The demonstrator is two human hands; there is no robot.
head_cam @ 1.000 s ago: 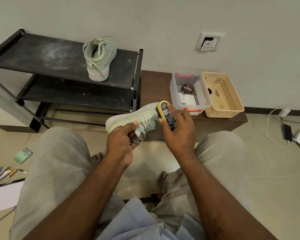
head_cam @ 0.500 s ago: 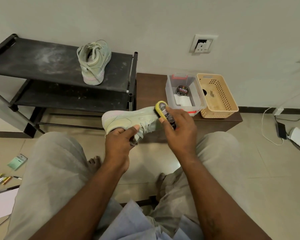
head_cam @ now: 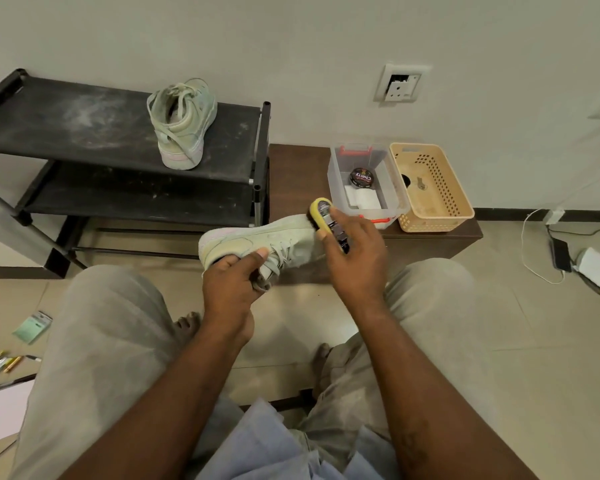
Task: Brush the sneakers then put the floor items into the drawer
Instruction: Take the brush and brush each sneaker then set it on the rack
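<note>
A pale green sneaker (head_cam: 257, 242) is held in the air above the person's knees, on its side, toe pointing left. It looks like soft suede with a thick whitish sole and loose laces of the same color. The left hand (head_cam: 231, 285) grips it, thumb on the upper and fingers curled underneath. The right hand (head_cam: 357, 258) is wrapped around one yellow-edged brush (head_cam: 326, 220), which touches the shoe's heel end; the writing on the brush's back is too small to read.

A second, matching sneaker (head_cam: 182, 126) stands heel toward the camera on the top tier of a dusty black shoe rack (head_cam: 84, 133), making two sneakers in all.

To the right, a low brown cabinet (head_cam: 295, 174) carries one clear plastic box (head_cam: 392, 188) and, just beside it, one beige perforated basket (head_cam: 437, 216). Inside the box lies one round black tin (head_cam: 361, 177) labeled "Cherry".

On the floor at far left lie several pens (head_cam: 0, 363), one small green packet (head_cam: 32, 326) and a white sheet (head_cam: 0, 410).
</note>
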